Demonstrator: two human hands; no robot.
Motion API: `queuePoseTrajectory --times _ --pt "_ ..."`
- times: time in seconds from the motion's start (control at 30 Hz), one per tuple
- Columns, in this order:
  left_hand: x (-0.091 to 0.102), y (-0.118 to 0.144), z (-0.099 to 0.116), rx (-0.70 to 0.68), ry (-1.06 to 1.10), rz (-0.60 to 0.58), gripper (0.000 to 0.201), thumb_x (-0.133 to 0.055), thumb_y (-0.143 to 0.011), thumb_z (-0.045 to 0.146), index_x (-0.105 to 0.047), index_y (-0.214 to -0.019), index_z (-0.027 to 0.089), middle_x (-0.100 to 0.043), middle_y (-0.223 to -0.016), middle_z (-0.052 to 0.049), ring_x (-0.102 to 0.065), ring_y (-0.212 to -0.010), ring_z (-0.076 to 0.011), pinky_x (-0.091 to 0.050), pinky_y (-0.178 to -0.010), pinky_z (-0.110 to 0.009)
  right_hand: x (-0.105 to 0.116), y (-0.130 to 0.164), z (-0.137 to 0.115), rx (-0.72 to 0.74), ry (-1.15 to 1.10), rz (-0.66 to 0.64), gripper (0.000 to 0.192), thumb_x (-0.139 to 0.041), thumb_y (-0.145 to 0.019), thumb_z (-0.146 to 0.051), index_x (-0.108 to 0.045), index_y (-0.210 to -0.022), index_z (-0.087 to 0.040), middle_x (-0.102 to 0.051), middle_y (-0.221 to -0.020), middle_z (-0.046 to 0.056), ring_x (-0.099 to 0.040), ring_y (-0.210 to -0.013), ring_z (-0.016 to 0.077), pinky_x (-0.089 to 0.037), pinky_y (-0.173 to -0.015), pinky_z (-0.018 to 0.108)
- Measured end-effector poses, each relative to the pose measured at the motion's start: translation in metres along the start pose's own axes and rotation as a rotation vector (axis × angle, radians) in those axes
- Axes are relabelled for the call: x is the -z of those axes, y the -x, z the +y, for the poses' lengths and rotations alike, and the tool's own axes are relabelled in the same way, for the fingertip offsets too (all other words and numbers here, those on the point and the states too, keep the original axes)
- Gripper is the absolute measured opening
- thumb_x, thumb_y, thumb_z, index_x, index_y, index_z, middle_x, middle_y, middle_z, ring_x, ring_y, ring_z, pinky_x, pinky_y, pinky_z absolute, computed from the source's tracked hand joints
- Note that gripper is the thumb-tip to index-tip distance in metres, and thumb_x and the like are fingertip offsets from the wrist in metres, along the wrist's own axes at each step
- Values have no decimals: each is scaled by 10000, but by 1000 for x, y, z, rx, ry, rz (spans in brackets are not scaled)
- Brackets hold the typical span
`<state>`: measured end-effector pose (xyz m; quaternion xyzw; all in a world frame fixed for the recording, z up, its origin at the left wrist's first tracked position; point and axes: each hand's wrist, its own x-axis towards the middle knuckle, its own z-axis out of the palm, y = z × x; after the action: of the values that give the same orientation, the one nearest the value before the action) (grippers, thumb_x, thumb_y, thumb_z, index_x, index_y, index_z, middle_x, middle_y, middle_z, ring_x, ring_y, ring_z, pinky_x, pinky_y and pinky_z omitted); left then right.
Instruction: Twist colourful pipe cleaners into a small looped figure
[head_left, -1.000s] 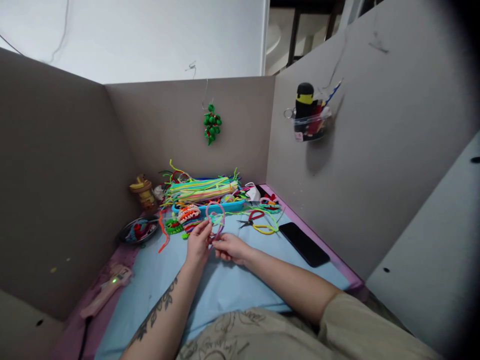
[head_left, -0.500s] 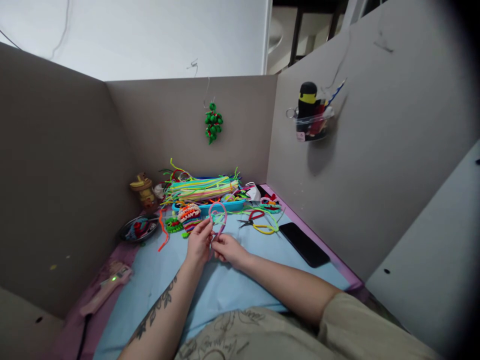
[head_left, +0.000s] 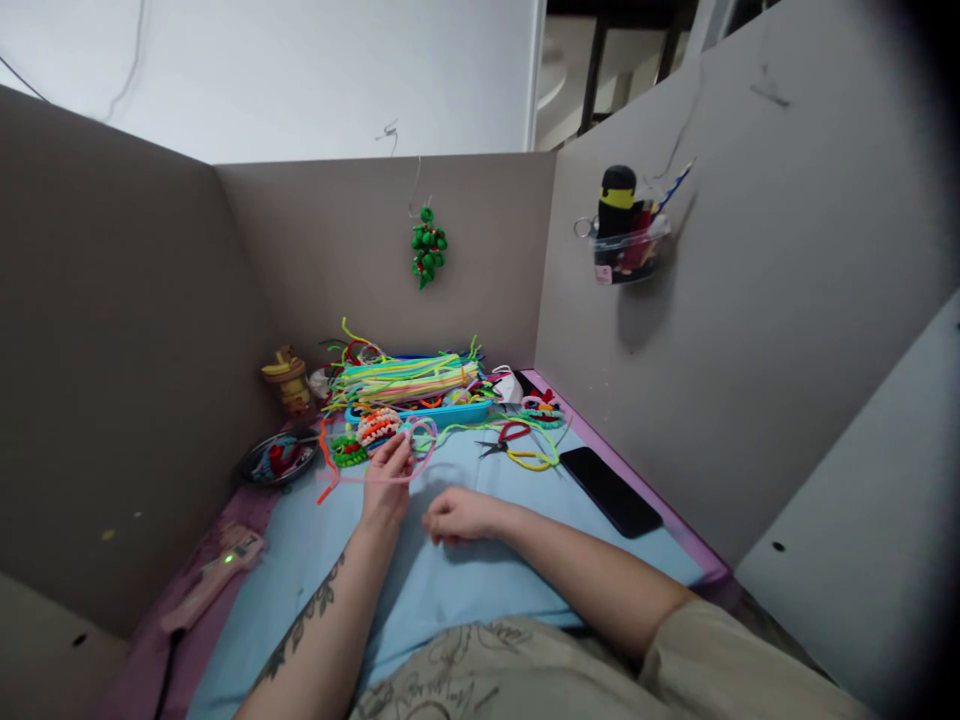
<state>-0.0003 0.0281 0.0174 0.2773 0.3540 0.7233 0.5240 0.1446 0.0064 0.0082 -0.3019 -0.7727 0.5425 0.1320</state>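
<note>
The right hand (head_left: 459, 517) rested loosely curled and empty on the blue mat (head_left: 480, 570) mid-tabletop. Just beyond, the left hand (head_left: 388, 480) pinched a pink pipe cleaner (head_left: 375, 479), looped, before the blue tray (head_left: 450, 412) by the back edge.

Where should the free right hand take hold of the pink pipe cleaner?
Probably the straight tail of the pink pipe cleaner, from above: it trails left of the left hand, which pinches the looped end. The right hand rests on the blue mat.
</note>
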Motion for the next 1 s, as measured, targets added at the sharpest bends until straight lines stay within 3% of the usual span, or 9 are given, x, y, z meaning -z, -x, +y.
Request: queuePoseTrajectory --times 0.13,0.23,0.3,0.43,0.77,1.0 --pt "-4 7 2 -136 -245 -25 360 -754 -551 273 -667 -871 133 -641 -676 -14 -532 -515 -66 -418 -504 -185 17 0 -1 230 -30 749 273 -488 -792 -382 -535 -633 -165 -474 -545 -27 -430 -523 95 -345 -504 203" --pt "-9 18 1 -179 -453 -198 294 -734 -577 277 -687 -827 131 -643 -639 -27 -533 -517 -92 -425 -495 -206 29 4 -5 356 11 997 141 -520 -775 -303 -571 -825 -182 -555 -791 24 -478 -652 123 -394 -598 231" --pt "-13 25 -1 -162 -526 -263 270 -728 -578 280 -695 -802 133 -648 -630 -35 -532 -503 -102 -424 -480 -213 33 8 -6 396 98 1008 140 -528 -765 -257 -579 -876 -188 -555 -882 44 -484 -682 129 -401 -622 244" --pt "-13 26 -7 -177 -616 -303 261 -698 -618 287 -697 -832 137 -649 -631 -37 -528 -506 -105 -428 -477 -211 35 13 -4 447 253 925 103 -498 -792 -214 -593 -824 -194 -555 -799 35 -494 -725 149 -397 -655 259" --pt "-7 23 -13 -247 -660 -242 294 -692 -624 296 -704 -879 150 -680 -738 -56 -561 -587 -125 -454 -559 -231 44 16 2 544 618 797 142 -462 -841 -187 -603 -824 -194 -568 -812 56 -497 -841 184 -388 -787 322" --pt "-12 29 -10 -248 -703 -200 338 -718 -592 295 -701 -882 123 -596 -534 3 -469 -472 -88 -395 -473 -206 42 15 4 529 659 831 165 -437 -854 -190 -601 -842 -177 -559 -821 61 -502 -834 181 -403 -767 303"
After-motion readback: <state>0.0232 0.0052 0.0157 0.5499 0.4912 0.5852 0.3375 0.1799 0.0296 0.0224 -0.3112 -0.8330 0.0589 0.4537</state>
